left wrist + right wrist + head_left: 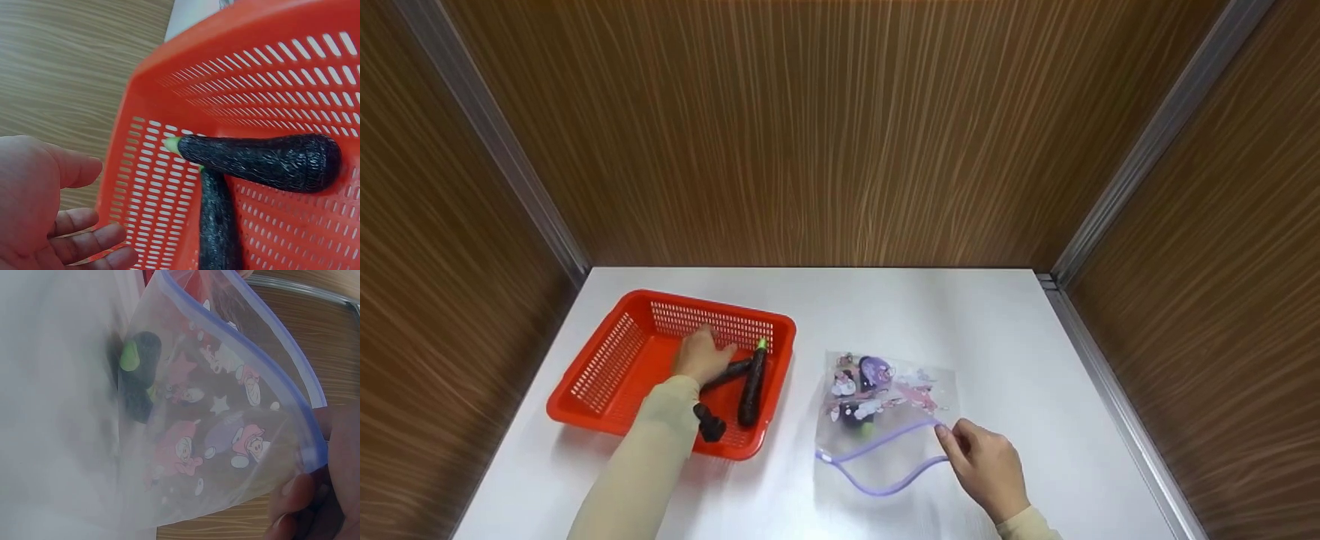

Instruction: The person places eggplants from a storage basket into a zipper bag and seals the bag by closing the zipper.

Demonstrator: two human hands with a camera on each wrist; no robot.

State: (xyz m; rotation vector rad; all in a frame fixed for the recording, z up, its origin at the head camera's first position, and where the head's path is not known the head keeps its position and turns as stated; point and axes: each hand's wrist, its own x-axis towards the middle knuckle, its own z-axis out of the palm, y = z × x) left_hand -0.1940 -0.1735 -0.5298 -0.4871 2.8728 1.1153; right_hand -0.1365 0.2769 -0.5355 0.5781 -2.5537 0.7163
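In the head view my left hand (701, 356) reaches down inside a red plastic basket (636, 360), its fingers loosely bent with nothing between them. Beside it lie two long, dark eggplants with green stem ends: one eggplant (751, 390) along the right wall, the other eggplant (731, 373) slanting partly under it. The left wrist view shows a gap between the hand (67, 219) and the upper eggplant (264, 160). My right hand (988, 465) pinches the purple zip rim of a clear, cartoon-printed zip bag (885, 491), whose mouth gapes. Inside the bag are dark eggplants with green ends (130, 355).
Basket and bag rest on a white tabletop (885, 311), the basket on the left and the bag right of centre. Wood-grain panels (810, 135) enclose the back and both sides. A small black device (709, 422) sits at my left wrist.
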